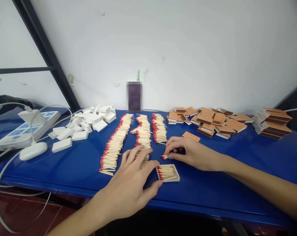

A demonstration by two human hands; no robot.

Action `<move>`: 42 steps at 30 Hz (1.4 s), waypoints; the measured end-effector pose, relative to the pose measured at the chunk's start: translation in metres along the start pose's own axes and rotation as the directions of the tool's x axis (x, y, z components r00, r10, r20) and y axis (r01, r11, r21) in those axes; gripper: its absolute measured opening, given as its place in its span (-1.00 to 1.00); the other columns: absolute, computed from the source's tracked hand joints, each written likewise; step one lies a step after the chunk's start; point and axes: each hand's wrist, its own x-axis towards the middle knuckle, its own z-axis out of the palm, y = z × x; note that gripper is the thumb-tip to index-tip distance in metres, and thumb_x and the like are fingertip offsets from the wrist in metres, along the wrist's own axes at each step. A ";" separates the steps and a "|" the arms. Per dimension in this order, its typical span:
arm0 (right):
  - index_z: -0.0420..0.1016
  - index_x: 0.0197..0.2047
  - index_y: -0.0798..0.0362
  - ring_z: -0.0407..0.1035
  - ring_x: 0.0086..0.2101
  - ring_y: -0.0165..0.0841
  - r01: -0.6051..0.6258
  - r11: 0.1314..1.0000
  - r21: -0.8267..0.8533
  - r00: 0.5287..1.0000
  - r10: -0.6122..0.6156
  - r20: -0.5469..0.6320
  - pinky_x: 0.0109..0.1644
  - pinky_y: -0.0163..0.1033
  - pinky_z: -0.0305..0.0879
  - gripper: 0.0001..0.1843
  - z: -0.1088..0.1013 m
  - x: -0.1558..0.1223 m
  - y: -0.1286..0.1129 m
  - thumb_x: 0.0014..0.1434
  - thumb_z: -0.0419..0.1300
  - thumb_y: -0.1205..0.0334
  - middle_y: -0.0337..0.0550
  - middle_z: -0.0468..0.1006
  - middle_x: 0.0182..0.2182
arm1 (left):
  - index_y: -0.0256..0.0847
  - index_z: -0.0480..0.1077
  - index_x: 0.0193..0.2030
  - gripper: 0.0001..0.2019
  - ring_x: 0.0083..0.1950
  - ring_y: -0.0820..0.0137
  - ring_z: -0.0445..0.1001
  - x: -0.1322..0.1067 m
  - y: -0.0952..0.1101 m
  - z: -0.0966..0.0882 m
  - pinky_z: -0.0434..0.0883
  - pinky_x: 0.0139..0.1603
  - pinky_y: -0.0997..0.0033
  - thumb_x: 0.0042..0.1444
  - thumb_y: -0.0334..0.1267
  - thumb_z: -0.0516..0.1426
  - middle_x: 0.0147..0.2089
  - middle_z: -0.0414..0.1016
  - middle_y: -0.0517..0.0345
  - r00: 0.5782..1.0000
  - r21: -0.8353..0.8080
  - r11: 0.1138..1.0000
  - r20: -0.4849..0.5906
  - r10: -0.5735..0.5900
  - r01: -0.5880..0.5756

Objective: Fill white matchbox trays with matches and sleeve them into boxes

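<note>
A white matchbox tray (179, 179) lies near the table's front, with red-tipped matches (168, 172) lying side by side inside. My left hand (136, 183) holds its left end between thumb and index finger, the other fingers spread over the middle row of matches (143, 129). Just behind the tray, my right hand (185, 152) pinches a small bunch of matches (164, 157), red heads pointing left. Two more match rows flank the middle one: a long left row (117, 141) and a shorter right row (159, 126).
White trays (93, 119) are heaped at the back left, by a power strip (27, 131) with cables and a white charging puck (33, 151). Orange matchbox sleeves (209, 119) lie heaped at the back right, beside stacked matchboxes (273, 123). A pixelated dark object (134, 96) leans on the wall.
</note>
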 end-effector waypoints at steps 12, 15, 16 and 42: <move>0.56 -0.18 0.00 0.39 -0.16 -0.27 0.051 0.995 -0.087 0.999 -0.048 0.025 -0.06 -0.13 0.31 -0.73 0.001 -0.003 -0.007 0.38 0.04 0.15 -0.10 0.53 -0.19 | -0.11 0.38 0.15 -0.70 0.40 -0.01 0.06 0.000 0.001 0.000 0.22 0.30 -0.19 0.35 -0.14 0.07 0.35 0.23 -0.06 0.999 0.009 1.000 0.032 -0.011 0.011; 0.54 -0.19 0.01 0.39 -0.14 -0.26 0.107 0.986 -0.125 0.994 -0.105 0.025 -0.03 -0.12 0.31 -0.73 0.002 -0.003 -0.005 0.39 0.02 0.18 -0.08 0.51 -0.18 | -0.11 0.38 0.15 -0.70 0.40 -0.01 0.05 0.000 0.000 0.000 0.22 0.31 -0.19 0.35 -0.13 0.06 0.36 0.21 -0.06 0.999 0.014 1.000 0.044 -0.018 0.017; 0.53 -0.18 0.01 0.39 -0.14 -0.26 0.122 0.983 -0.136 0.993 -0.119 0.027 -0.04 -0.12 0.31 -0.73 0.002 -0.004 -0.004 0.39 0.01 0.19 -0.07 0.51 -0.19 | -0.11 0.38 0.15 -0.70 0.41 -0.01 0.05 0.000 0.000 0.000 0.22 0.31 -0.19 0.36 -0.13 0.06 0.37 0.20 -0.06 0.999 0.016 1.000 0.047 -0.019 0.018; 0.53 -0.22 0.09 0.39 -0.36 -0.37 0.176 0.964 -0.198 0.980 -0.189 -0.053 -0.31 -0.28 0.29 -0.83 0.009 -0.001 0.005 0.16 0.13 0.42 -0.15 0.56 -0.33 | -0.07 0.37 0.15 -0.71 0.40 0.01 0.03 0.000 -0.002 0.001 0.17 0.33 -0.18 0.36 -0.11 0.05 0.38 0.18 -0.03 0.999 0.025 1.000 0.039 -0.013 0.012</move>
